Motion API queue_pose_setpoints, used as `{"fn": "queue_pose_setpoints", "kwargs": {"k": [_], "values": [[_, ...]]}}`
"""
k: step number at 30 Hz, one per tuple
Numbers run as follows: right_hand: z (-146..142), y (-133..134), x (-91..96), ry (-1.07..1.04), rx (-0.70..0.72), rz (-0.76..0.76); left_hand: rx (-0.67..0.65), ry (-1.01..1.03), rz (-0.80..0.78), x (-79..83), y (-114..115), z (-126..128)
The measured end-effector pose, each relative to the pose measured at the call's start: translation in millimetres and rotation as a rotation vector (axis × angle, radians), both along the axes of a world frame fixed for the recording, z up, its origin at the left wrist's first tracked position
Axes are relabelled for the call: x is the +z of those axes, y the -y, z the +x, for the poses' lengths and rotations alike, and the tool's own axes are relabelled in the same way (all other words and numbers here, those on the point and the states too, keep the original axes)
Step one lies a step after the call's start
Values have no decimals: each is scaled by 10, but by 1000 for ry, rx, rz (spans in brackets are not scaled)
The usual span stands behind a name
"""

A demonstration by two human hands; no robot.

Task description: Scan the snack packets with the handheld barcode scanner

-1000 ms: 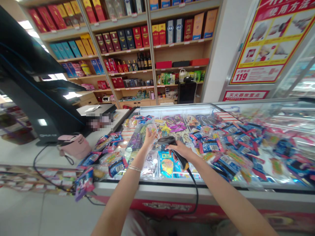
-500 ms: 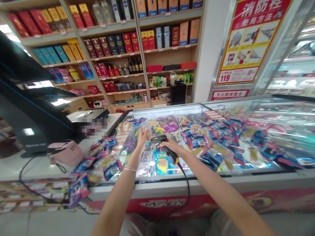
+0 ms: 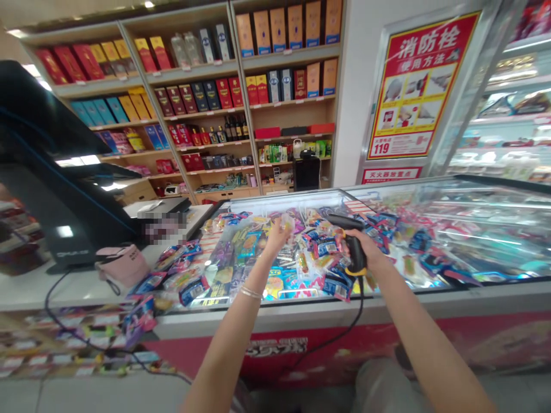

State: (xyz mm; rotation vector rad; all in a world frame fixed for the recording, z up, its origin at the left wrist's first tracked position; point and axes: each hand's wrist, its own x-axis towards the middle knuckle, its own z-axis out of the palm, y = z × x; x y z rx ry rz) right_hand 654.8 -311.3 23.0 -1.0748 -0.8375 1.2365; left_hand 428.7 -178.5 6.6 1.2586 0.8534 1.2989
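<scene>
My right hand [image 3: 359, 246] is wrapped round the grip of a black barcode scanner [image 3: 346, 222], its head pointing left over the glass-topped freezer. A cable hangs from the scanner's yellow-trimmed base. Further left, my left hand [image 3: 279, 234] is closed on a small clear snack packet [image 3: 288, 222]; the fingers are partly blurred. Beneath both hands, several blue-and-pink snack packets [image 3: 336, 287] lie spread over the freezer's glass. A clear packet with a yellow-green sweet [image 3: 303, 263] lies between my forearms.
A freezer [image 3: 301, 310] with a pale front rim spans the width before me. On the left counter stand a dark checkout screen [image 3: 43, 143] and a pink bag [image 3: 123, 264]. More packets [image 3: 185, 284] lie at the freezer's left end. Shelves of boxes [image 3: 189, 97] rise behind.
The scanner in my right hand has moved right, away from my left hand. My left hand has shifted right with its packet. The view has tilted and turned slightly.
</scene>
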Motion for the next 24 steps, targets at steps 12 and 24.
{"fn": "queue_pose_setpoints", "kwargs": {"k": [12,24], "values": [[1024,498,-643,-281,-317,87,187,-851,540,-379,420,976],[989,496,-678,-265,-368,28,128,-1041,601,-372,424,943]]}}
